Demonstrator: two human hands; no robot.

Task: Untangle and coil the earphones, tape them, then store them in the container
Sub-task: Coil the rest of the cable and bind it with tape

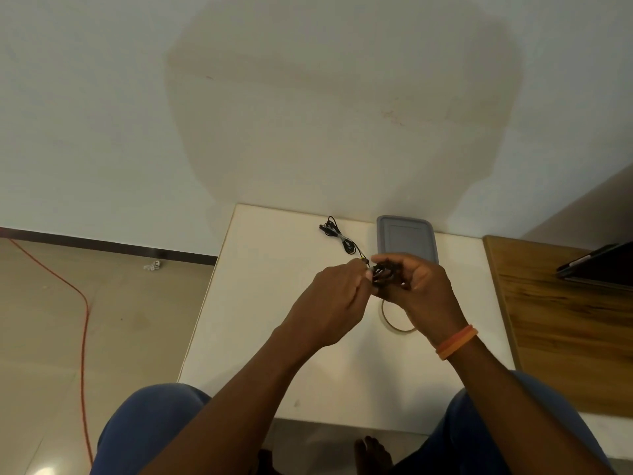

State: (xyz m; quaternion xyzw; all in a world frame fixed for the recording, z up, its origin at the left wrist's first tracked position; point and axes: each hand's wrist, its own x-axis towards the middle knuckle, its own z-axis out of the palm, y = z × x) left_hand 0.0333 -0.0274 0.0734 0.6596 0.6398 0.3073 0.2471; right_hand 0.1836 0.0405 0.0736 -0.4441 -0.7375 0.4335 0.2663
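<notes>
1. The white counter (pixel 281 337) lies under both hands; a wooden surface (pixel 565 320) adjoins it to the right of them.
2. Both forearms reach forward from the lap and meet above the counter's middle.
3. The grey container (pixel 406 238), lid on, sits just beyond the right hand, its long axis running away from the person.
4. The right hand (pixel 424 289), an orange wristband (pixel 457 341) at its wrist, curls its fingers round a black bundle of earphones (pixel 385 274).
5. The left hand (pixel 337 289) pinches the cable's end beside that bundle.
6. A second taped bundle (pixel 337 234) lies beyond the hands, slanting far-left to near-right.
7. A tape ring (pixel 394 320) lies under the right hand, partly hidden.
</notes>
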